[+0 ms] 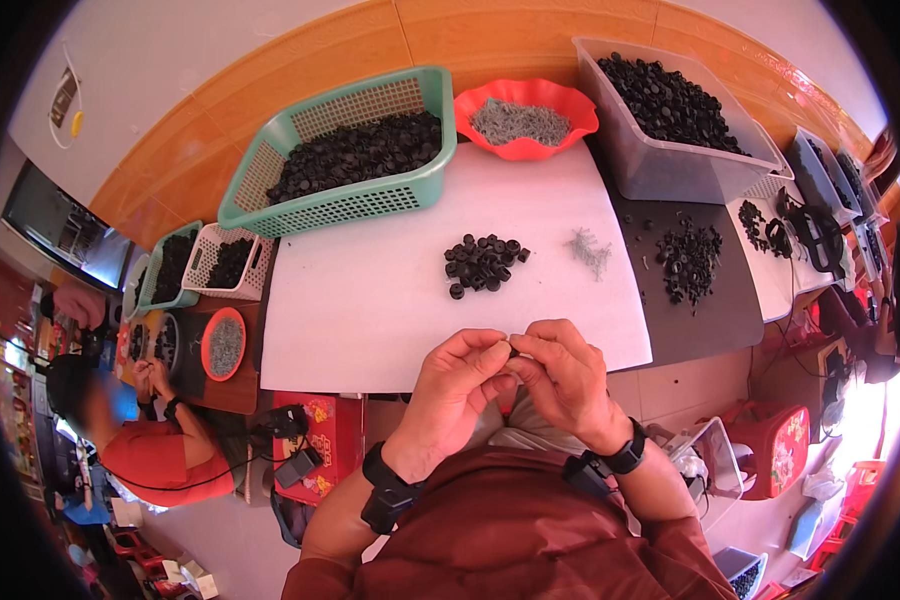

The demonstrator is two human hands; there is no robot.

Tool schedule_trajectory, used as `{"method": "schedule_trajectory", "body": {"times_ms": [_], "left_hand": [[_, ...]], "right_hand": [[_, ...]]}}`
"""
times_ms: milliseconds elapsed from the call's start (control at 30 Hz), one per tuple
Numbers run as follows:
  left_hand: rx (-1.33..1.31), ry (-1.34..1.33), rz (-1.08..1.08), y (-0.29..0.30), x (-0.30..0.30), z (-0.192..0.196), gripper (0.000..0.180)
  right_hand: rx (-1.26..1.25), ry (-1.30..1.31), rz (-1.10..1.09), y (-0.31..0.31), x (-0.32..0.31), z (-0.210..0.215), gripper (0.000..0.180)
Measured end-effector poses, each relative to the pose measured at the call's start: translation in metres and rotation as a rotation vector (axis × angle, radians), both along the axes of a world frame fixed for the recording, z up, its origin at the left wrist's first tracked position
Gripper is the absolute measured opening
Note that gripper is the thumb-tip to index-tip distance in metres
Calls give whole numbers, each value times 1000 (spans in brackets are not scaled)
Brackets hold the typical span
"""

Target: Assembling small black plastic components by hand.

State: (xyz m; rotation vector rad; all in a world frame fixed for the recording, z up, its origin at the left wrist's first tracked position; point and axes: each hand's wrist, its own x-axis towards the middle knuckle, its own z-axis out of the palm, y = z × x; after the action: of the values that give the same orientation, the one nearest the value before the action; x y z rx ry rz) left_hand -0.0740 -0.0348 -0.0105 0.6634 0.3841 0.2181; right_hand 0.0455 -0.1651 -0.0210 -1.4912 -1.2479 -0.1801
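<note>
My left hand (446,398) and my right hand (570,378) meet at the near edge of a white mat (370,320). Fingertips of both are pinched together around a small black plastic part (513,350), which they mostly hide. Beyond them on the mat lies a loose heap of small round black caps (482,265). To its right is a little scatter of thin grey metal pieces (590,252), too fine to tell whether springs or pins. Farther right, black ring-like parts (690,262) are heaped on a dark board (715,320).
Along the back stand a green basket (340,203) of black parts, a red wavy-rimmed bowl (526,150) of grey metal pieces and a translucent bin (660,172) of black parts. At left, a person in red (185,450) works near a red-rimmed bowl (208,362).
</note>
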Motion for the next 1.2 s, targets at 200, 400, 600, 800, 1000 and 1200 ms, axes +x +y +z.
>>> {"method": "schedule_trajectory", "body": {"times_ms": [200, 400, 600, 800, 1000, 1200], "left_hand": [[338, 52, 95, 3, 2, 4, 19], [1604, 331, 373, 46, 18, -5, 31], [1872, 414, 345, 56, 30, -8, 27], [1889, 326, 361, 55, 31, -9, 21], [1848, 264, 355, 53, 30, -2, 18], [1842, 196, 307, 57, 32, -4, 22]], "right_hand": [[-24, -43, -66, 1, 0, 0, 31], [-5, 117, -59, 0, 5, -7, 26], [22, 179, -47, 0, 5, -9, 22], [17, 274, -48, 0, 6, -13, 19], [35, 311, -39, -1, 7, -13, 18], [31, 367, -28, -1, 8, -15, 18]]}}
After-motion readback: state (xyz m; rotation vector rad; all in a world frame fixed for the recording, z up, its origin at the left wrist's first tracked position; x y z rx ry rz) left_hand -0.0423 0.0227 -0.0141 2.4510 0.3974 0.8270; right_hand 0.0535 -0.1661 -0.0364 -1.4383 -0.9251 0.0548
